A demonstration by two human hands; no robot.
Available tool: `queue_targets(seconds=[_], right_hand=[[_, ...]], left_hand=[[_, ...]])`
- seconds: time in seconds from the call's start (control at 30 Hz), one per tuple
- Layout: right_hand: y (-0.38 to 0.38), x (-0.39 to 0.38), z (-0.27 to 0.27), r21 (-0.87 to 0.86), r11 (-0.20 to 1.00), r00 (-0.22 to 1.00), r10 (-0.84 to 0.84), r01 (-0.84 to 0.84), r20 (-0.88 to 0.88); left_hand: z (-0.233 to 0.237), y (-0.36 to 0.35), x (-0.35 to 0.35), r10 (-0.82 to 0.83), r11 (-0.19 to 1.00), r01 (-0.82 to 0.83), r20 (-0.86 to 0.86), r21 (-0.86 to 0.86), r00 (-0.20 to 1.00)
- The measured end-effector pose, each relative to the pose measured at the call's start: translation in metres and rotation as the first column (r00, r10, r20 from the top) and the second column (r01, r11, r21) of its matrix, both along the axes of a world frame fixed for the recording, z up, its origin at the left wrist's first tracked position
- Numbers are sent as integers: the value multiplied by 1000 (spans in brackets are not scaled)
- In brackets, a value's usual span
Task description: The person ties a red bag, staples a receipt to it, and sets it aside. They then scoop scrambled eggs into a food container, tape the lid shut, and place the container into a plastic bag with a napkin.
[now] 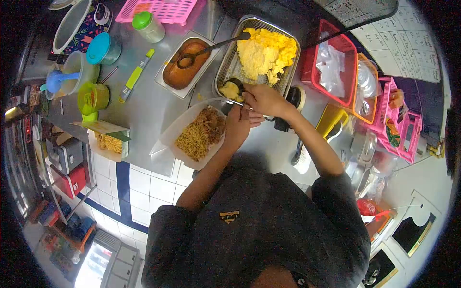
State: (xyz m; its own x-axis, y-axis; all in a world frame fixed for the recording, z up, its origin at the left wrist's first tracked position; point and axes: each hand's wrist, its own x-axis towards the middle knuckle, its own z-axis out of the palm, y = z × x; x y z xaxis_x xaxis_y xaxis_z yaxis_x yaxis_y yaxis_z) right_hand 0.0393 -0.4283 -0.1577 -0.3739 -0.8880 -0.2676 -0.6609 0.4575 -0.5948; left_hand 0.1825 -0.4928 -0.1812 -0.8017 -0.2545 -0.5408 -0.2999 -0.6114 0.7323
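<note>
My right hand point(268, 102) is closed around a serving utensil with a metal handle and a dark head point(235, 81), at the near left corner of a metal tray point(294, 72). A piece of yellow scrambled egg point(230, 90) sits at that head. More scrambled egg point(269, 55) is heaped on the perforated tray. My left hand point(238, 126) is beside the right one, its fingers stretched out to the right below the handle. Against its left side stands an open paper food box point(168, 137), holding noodles point(194, 139) and brown shredded topping point(210, 121).
Left of the tray stands a metal pan of orange-brown sauce point(185, 77) with a dark ladle point(211, 49) across it. Several tubs and a green-handled knife or peeler point(137, 76) lie further left, near another noodle box point(108, 146). Red point(309, 62) and pink baskets point(394, 120) line the right.
</note>
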Motion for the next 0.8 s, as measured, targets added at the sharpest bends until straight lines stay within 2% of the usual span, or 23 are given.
queue_targets(seconds=[0.03, 0.1, 0.13, 0.2, 0.23, 0.27, 0.33, 0.37, 0.5, 0.6, 0.67, 0.7, 0.73, 0.77, 0.8], right_hand=[[1, -5, -8, -2, 1000, 1000, 1, -1, -3], [1, -12, -21, -50, 993, 949, -82, 102, 304], [3, -15, -25, -54, 994, 950, -78, 99, 302], [4, -19, -26, 9, 983, 778, -151, 184, 610], [1, -22, -19, 206, 946, 571, -315, 249, 758], [1, -23, -21, 202, 947, 574, -312, 248, 757], [1, -24, -18, 357, 871, 501, -488, 338, 715], [4, -20, -16, 311, 855, 471, -494, 414, 731], [13, -30, -16, 288, 893, 497, -435, 347, 751], [20, -30, -14, 294, 892, 566, -446, 343, 694], [28, -17, -5, 30, 902, 752, -377, 430, 540], [34, -20, -3, -8, 944, 826, -285, 330, 486], [35, -17, 12, -6, 948, 826, -273, 317, 493], [40, -11, 32, 146, 919, 702, -377, 367, 604], [43, -3, 46, 300, 872, 556, -480, 387, 678]], left_hand=[[-1, 0, -1, -4, 1000, 4, 8, 18, 1000], [-5, 0, 1, -5, 999, 4, 16, 33, 1000], [-9, -1, 2, -20, 1000, 20, -15, 20, 1000], [-14, -1, 4, -33, 999, 33, -47, 5, 998], [-14, -2, 4, -49, 999, 49, -34, 8, 998], [-15, -2, 3, -65, 998, 65, -23, 11, 998], [-10, -2, 2, -53, 999, 53, -16, 9, 998], [-8, -2, 3, -44, 999, 44, -5, 12, 999], [-7, -2, 3, -47, 999, 46, -37, -21, 998], [-7, -4, 3, -49, 999, 49, -8, 19, 999], [-12, -5, 8, -73, 996, 75, -47, 49, 996], [-17, -5, 14, -60, 997, 62, -41, 49, 997], [-23, -2, 23, -91, 995, 93, -57, 26, 994], [-28, 0, 35, -123, 992, 123, -73, 2, 990], [-29, 0, 51, -222, 960, 203, -77, -195, 972]])
